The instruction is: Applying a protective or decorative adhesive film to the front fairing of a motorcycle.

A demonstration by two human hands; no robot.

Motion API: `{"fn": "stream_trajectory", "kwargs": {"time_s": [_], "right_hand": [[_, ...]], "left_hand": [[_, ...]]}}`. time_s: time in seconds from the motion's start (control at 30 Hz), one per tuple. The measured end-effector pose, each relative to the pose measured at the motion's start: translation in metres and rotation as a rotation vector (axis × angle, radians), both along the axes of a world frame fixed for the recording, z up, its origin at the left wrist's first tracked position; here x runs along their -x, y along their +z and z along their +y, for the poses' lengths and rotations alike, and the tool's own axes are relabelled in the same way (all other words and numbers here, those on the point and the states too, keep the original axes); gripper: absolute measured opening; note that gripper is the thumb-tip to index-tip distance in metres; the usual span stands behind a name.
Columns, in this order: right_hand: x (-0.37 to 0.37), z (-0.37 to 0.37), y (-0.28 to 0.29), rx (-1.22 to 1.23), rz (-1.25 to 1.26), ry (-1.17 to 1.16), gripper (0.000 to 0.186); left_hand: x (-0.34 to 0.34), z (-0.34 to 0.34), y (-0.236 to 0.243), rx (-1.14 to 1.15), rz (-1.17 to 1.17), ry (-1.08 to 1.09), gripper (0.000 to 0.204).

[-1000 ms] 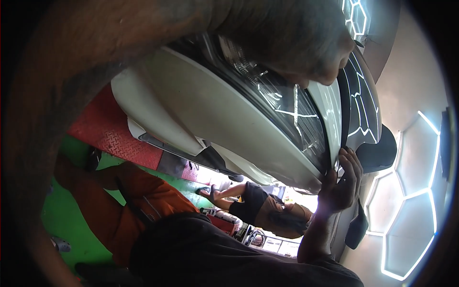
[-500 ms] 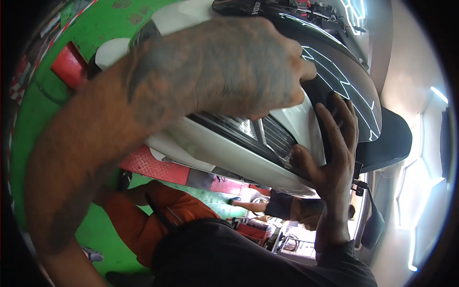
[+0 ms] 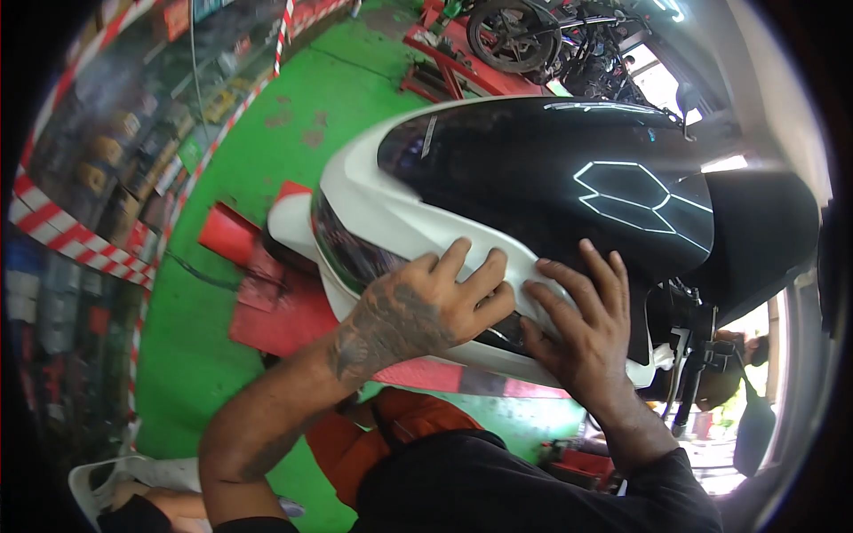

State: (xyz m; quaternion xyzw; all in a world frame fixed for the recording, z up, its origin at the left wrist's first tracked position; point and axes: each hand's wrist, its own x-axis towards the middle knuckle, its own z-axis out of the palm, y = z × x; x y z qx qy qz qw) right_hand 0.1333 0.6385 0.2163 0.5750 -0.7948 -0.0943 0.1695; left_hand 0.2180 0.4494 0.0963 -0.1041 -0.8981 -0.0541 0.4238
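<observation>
A scooter's white front fairing (image 3: pixel 391 209) lies before me, joined to a glossy black panel (image 3: pixel 515 160). Dark headlight glass (image 3: pixel 351 253) is set into its near side. My tattooed left hand (image 3: pixel 444 302) rests on the white part with bent, parted fingers and grips nothing. Just right of it, my right hand (image 3: pixel 582 320) lies spread, its fingertips touching the border of the white and black panels. Both hands cover part of the headlight and the fairing's lower edge.
The scooter stands on a red lift platform (image 3: pixel 298 306) over a green floor (image 3: pixel 306 89). A motorcycle (image 3: pixel 515 35) occupies another red stand behind. Red-and-white tape edges a glass display case (image 3: pixel 98 160) at left. Handlebar and mirror (image 3: pixel 753 435) jut out at right. Another person's arm (image 3: pixel 178 505) shows lower left.
My left hand has come down and away from the camera, its fingers now parted on the fairing instead of curled. My right hand stays against the panels. The view has swung left.
</observation>
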Motion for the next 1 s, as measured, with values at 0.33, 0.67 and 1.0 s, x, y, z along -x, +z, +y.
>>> {"fn": "stream_trajectory", "kwargs": {"time_s": [0.33, 0.67, 1.0], "right_hand": [[-0.012, -0.025, 0.018, 0.075, -0.156, 0.001, 0.045], [-0.063, -0.049, -0.015, 0.398, -0.700, -0.114, 0.035], [-0.150, -0.174, -0.090, 1.837, -1.680, -0.741, 0.068]], "left_hand": [[-0.003, -0.058, 0.043, -0.036, -0.176, -0.185, 0.024], [-0.008, -0.091, 0.000, -0.319, -0.097, -0.301, 0.024], [-0.173, -0.280, -0.157, -1.232, -1.068, 0.102, 0.028]]}}
